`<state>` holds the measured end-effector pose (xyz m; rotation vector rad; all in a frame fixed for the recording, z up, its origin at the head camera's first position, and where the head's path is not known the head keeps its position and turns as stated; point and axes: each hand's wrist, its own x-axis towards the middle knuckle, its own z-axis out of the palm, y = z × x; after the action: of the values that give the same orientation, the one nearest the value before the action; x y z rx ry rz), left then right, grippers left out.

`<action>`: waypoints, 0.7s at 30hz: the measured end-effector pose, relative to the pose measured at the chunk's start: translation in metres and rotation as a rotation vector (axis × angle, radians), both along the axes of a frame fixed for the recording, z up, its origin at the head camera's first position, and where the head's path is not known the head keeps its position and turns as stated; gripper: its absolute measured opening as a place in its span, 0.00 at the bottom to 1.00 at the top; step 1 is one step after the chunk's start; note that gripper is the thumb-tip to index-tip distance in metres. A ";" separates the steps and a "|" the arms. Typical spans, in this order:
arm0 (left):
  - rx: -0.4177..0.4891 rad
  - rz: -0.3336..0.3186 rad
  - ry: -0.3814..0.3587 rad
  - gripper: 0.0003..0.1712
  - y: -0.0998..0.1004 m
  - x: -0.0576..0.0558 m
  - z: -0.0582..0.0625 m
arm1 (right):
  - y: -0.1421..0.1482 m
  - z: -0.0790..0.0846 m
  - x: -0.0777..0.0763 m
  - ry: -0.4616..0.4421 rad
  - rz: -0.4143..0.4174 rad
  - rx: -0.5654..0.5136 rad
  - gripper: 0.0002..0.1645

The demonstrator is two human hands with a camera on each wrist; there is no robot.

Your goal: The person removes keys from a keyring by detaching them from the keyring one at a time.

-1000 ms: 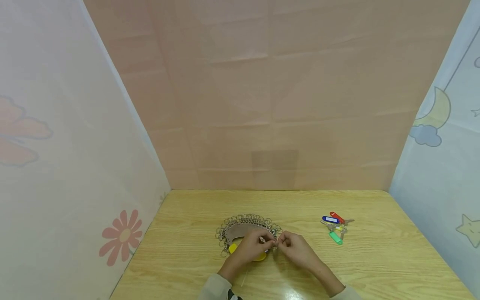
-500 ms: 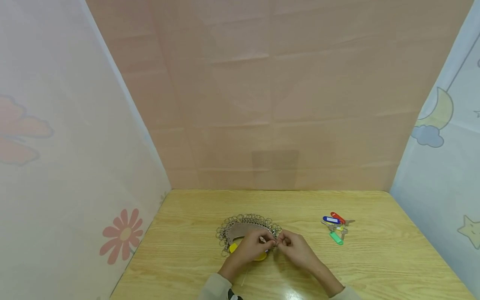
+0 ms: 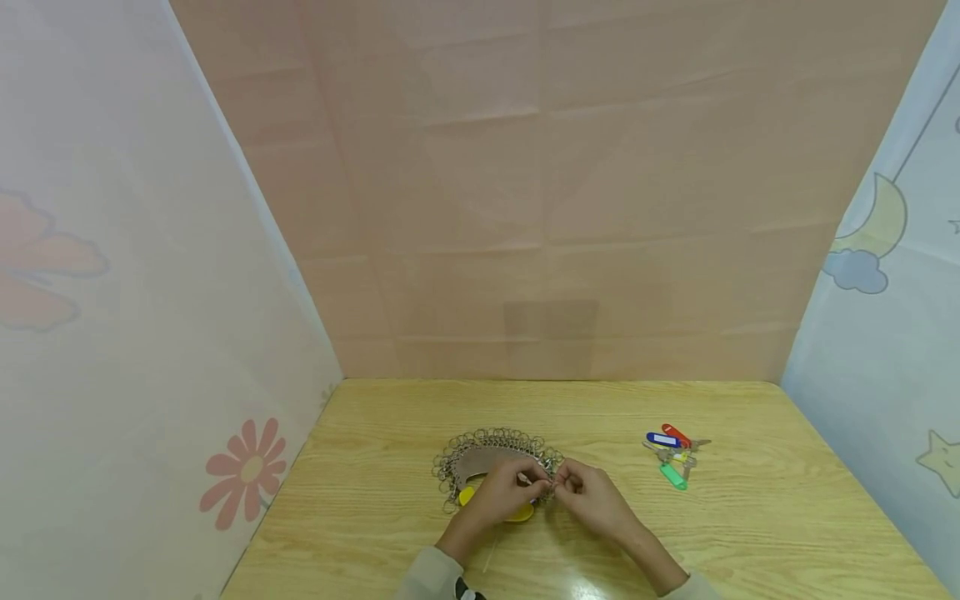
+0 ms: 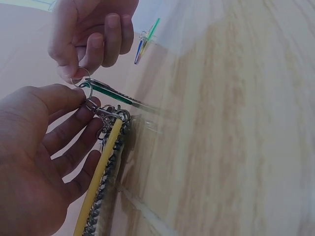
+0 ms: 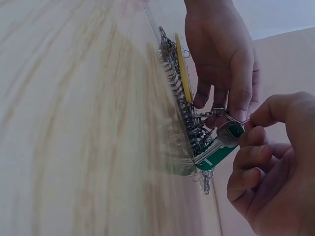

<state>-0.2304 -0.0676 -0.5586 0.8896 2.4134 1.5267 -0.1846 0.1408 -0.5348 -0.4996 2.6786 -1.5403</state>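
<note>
My left hand [image 3: 504, 496] and right hand [image 3: 594, 497] meet fingertip to fingertip over the right end of a curved metal key holder [image 3: 483, 459], which is fringed with split rings and snap hooks. Between thumb and finger, the left hand pinches a split ring [image 4: 89, 91] joined to a snap hook [image 4: 104, 112]. My right hand pinches another thin key ring [image 4: 80, 70] touching the first; whether they are linked I cannot tell. From there hang a silver key [image 5: 226, 136] and a green key tag [image 5: 215, 157]. Fingers partly cover both rings.
A yellow flat piece [image 3: 519, 512] lies by the key holder, partly under my left hand. To the right, several keys with a blue tag [image 3: 663, 439], red tag [image 3: 676, 433] and green tag [image 3: 673, 476] lie on the wooden table [image 3: 390, 408]. Cloth walls enclose three sides.
Both hands stay in almost the same place, fingertips together at the rings. The right hand's fingers shift very slightly; the key holder and the loose keys keep their places.
</note>
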 end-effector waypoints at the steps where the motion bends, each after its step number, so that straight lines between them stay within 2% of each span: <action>1: -0.002 -0.001 0.000 0.06 0.000 0.000 0.000 | 0.000 0.000 0.000 -0.005 -0.005 0.008 0.04; 9: -0.009 -0.008 0.016 0.06 0.000 0.000 0.000 | 0.000 -0.003 -0.002 0.008 -0.038 0.063 0.05; 21: 0.006 -0.026 0.046 0.05 0.001 0.002 0.002 | 0.001 0.000 -0.001 -0.038 -0.046 0.063 0.02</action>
<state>-0.2280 -0.0663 -0.5571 0.9640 2.4196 1.5216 -0.1858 0.1414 -0.5346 -0.4052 2.7186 -1.4547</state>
